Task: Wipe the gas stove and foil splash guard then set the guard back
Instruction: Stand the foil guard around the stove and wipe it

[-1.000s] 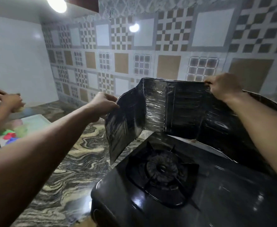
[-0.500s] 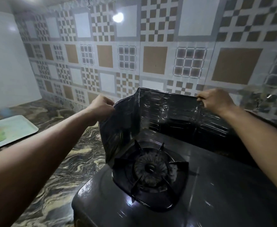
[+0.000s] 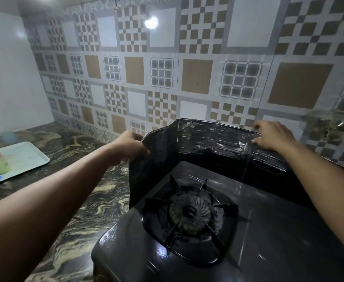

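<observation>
Head view, read left to right. At 9 o'clock a pale tray [image 3: 20, 159] lies on the marbled counter [image 3: 81, 192], holding blurred coloured items that cannot be identified. The left hand [image 3: 129, 146], near the centre, grasps the top edge of the left wing of the foil splash guard [image 3: 207, 139], its fingers curled round the foil. The guard stands as a folded screen against the tiled wall [image 3: 187, 68], its left wing running down toward 7 o'clock beside the gas stove [image 3: 268, 231] and its back panel behind the stove; its right portion toward 3 o'clock is partly hidden by the forearm. The burner [image 3: 189, 210] sits at 6 o'clock, close to the lower end of the left wing. The right hand [image 3: 273, 135], at 2 o'clock, rests on the guard's top edge at a crease, fingers bent over it and apparently grasping it. The task appears to be at its last step, seating the guard. Judged risks: the thin foil may buckle or tear at the crease under uneven pressure from the two hands; the left wing, if let go while leaning inward, may fall onto the burner grate; a bottom edge not seated flat may let the whole screen slide or tip forward.
</observation>
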